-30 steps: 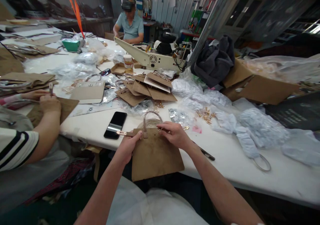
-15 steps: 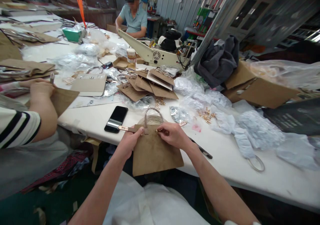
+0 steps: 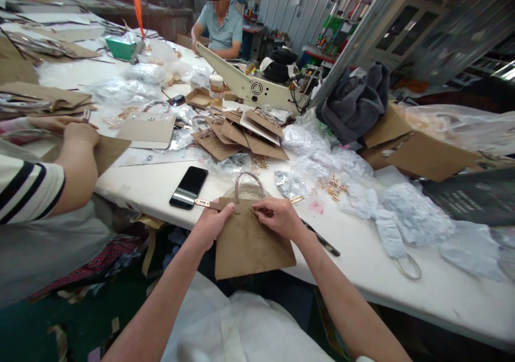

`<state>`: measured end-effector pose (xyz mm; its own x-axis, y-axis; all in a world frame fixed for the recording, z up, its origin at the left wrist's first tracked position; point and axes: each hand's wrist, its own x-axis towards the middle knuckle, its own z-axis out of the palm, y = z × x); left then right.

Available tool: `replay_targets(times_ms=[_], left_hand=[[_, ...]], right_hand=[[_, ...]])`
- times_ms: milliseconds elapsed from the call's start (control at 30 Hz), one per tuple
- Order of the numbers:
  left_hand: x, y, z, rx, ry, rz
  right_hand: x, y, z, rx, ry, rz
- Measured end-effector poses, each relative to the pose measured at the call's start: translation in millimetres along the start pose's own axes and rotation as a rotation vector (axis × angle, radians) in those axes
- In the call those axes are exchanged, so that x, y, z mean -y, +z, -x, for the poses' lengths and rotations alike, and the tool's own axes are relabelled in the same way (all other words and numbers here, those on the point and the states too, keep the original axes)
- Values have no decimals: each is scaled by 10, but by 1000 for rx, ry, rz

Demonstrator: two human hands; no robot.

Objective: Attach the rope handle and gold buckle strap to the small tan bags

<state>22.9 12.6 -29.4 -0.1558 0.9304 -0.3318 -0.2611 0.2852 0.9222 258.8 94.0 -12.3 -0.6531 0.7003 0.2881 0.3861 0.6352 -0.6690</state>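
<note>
A brown handbag panel (image 3: 253, 249) with a curved handle (image 3: 248, 175) leans over the table's front edge. My left hand (image 3: 212, 223) grips its upper left corner, thumb on the front near the handle's base. Beside that hand a strap with a gold-coloured metal plate (image 3: 207, 204) sticks out to the left. My right hand (image 3: 277, 216) is closed in a pinch at the panel's upper right, by the handle's other end. A small, shiny gold-coloured piece shows at its fingertips, too small to make out. Another gold-coloured plate (image 3: 296, 199) juts out behind the right hand.
A black phone (image 3: 189, 187) lies left of the panel, and a dark slim tool (image 3: 322, 238) lies right. Behind are stacked brown panels (image 3: 241, 134), loose gold-coloured fittings (image 3: 333, 186) and plastic bags (image 3: 414, 206). One co-worker's arm (image 3: 78, 158) is at the left; another person (image 3: 221, 27) sits across.
The view has shifted slightly. Both my hands keep their places on the panel, and the right fingertips have moved very little. At the left, the co-worker's hands have shifted slightly.
</note>
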Motion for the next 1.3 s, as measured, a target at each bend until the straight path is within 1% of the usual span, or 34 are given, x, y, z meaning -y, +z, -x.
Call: replay_targets(times_ms=[200,400,600,733,900,1067,1200,1300], left_hand=[[11,-2,6,-11,30,-47],[13,13,33,-13,-1,8],[9,46,68,-47,12,-6],[69,79,87,-65,54,-9],[118,128,90,-104,92,-22],[127,144,97,-87,90,9],[126,132,91,-91,91,32],[101,156,65,-94,78,46]], right_hand=[[8,47,-1,-21,-54,97],[-14,40,45,-25,-56,41],[0,12,-6,32,-56,74],[42,-6,-65,112,-92,190],[76,11,-81,120,-100,317],[40,35,-53,159,-179,330],[31,67,-36,137,-205,361],[19,44,-18,112,-210,337]])
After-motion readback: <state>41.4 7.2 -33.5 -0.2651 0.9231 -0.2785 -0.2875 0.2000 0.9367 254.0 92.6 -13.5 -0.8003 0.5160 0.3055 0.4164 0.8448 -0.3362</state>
